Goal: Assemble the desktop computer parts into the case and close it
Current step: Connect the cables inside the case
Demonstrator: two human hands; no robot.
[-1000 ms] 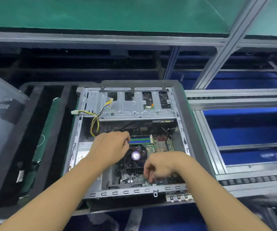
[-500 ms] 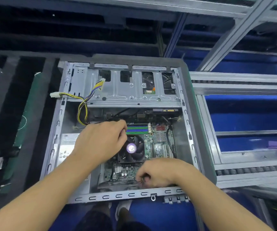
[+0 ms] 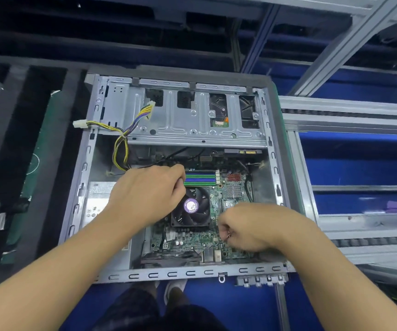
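Inside the case, my left hand curls beside the memory slots, its grip hidden from view. My right hand, knuckles up, pinches a small part over the motherboard.

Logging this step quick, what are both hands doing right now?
Left hand: curled beside the fan, grip hidden, cannot tell.
Right hand: pinching a small part.

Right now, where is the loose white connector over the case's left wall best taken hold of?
Probably the white connector itself, pinched across its blocky body from the left, outside the case: it pokes past the wall while its yellow and black wires trail right, inward.
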